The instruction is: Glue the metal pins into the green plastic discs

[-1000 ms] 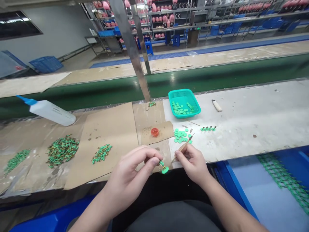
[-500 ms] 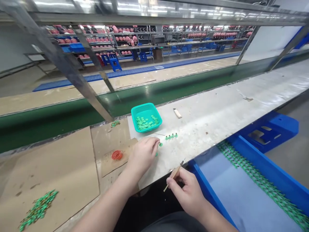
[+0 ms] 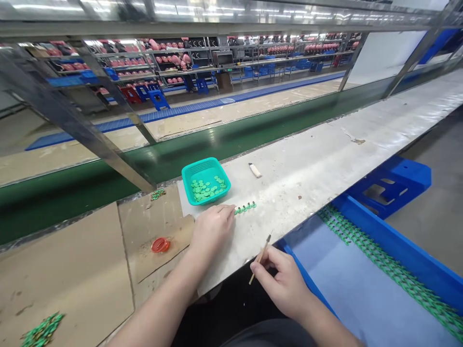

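My left hand reaches over the white work surface with its fingertips pinched on a small green disc at the left end of a short row. The other green discs in that row each carry a small dark upright piece. Closer to the table edge, my right hand grips a thin wooden-handled brush, its dark tip pointing up and away. Beyond my left hand stands a turquoise basket with many loose green discs inside. A small orange-red dish rests on cardboard to the left.
Green pieces lie in piles on the cardboard, one near, one farther off. A blue tray at right holds rows of green pieces. A white tube, metal posts and a blue stool are also around.
My left hand has brought the green disc up to the left end of the row. My right hand still holds the brush, now turned more upright. The view has shifted slightly right.
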Demonstrator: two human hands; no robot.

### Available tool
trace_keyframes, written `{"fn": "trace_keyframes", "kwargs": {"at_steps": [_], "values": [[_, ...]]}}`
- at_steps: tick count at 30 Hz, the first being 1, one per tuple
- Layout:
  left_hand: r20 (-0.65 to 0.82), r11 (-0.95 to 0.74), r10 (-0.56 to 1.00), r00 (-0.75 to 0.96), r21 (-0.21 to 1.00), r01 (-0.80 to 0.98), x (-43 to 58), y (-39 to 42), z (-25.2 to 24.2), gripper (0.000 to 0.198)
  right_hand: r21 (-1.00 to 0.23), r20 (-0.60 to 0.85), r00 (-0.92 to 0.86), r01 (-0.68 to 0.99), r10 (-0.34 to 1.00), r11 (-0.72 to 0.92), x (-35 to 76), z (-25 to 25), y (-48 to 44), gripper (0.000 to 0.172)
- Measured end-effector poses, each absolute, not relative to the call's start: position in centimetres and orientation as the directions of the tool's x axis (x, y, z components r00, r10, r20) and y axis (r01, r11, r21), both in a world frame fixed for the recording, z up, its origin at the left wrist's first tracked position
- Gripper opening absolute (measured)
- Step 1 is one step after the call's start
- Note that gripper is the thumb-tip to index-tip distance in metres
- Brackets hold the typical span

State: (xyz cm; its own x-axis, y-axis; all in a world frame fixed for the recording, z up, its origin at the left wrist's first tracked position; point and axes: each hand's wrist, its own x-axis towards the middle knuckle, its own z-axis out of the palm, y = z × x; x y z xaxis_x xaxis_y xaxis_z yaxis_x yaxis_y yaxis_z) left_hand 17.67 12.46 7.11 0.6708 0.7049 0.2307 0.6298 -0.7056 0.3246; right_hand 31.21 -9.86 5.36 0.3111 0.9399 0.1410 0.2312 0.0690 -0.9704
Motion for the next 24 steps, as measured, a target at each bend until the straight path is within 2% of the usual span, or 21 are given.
{"fn": "trace_keyframes", "kwargs": {"at_steps": [5,9,13,18,21,24], "values": [[0.239,-0.582,0.803,0.546,0.506,0.636,15.4,12.2,9.0,0.029,-0.939,0.115,0.252,0.344,0.961,0.022,32.5,6.6,-7.0,0.022],[0.215,-0.442,0.885,0.413,0.665,0.602,12.0,10.6,10.3,0.044,-0.905,0.158,0.209,0.421,0.965,0.057,32.1,7.8,-4.1,0.020],[0.115,-0.307,0.926,0.359,0.783,0.541,8.9,7.7,10.5,0.057,-0.900,0.171,0.204,0.431,0.964,0.069,30.6,8.4,-2.9,0.018],[0.045,-0.217,0.938,0.344,0.850,0.480,5.7,5.1,9.6,0.062,-0.851,0.163,0.227,0.525,0.960,0.021,31.9,7.7,-2.1,0.017],[0.052,-0.221,0.942,0.331,0.839,0.498,3.0,4.4,8.2,0.064,-0.758,0.205,0.283,0.652,0.937,-0.031,35.9,7.6,-0.6,0.024],[0.075,-0.223,0.958,0.277,0.803,0.552,0.0,4.1,6.4,0.064,-0.636,0.224,0.246,0.770,0.943,-0.050,39.9,8.2,1.4,0.019]]}}
